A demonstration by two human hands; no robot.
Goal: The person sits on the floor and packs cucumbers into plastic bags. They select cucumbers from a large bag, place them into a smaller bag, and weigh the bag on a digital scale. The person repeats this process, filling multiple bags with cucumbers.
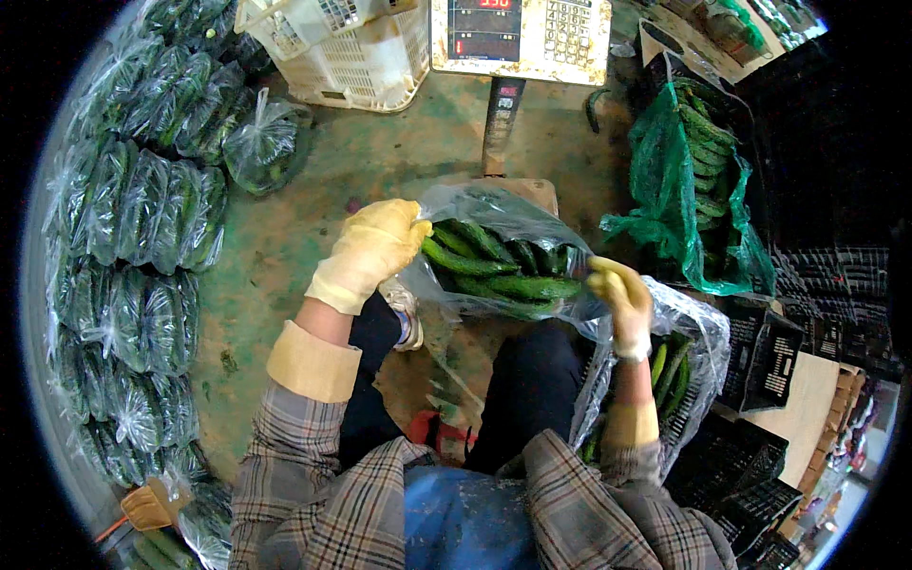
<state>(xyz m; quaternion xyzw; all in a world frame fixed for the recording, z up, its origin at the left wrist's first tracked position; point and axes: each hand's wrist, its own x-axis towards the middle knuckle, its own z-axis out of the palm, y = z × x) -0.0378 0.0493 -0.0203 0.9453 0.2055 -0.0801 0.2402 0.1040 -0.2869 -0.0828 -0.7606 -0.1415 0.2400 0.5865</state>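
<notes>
A clear plastic bag (pixel 491 203) holding several green cucumbers (pixel 531 287) lies in front of me over the plate of a platform scale (pixel 539 189). My left hand (pixel 377 239), in a pale yellow glove, pinches the bag's left edge between thumb and fingers. At its right edge, my gloved right hand (pixel 623 299) grips the plastic; its fingers are slightly blurred. The bag and cucumbers hide most of the plate. Under my right forearm stands a crate lined with clear plastic (pixel 702 320), with more cucumbers (pixel 670 374) inside.
Bagged cucumbers (pixel 153 206) are piled along the left, with one knotted bag (pixel 263 149) nearer. The scale's lit display head (pixel 520 43) rises ahead on a post. White plastic crates (pixel 356 60) stand beyond. At right are a green-bag-lined container (pixel 659 178) of cucumbers and black crates (pixel 773 363).
</notes>
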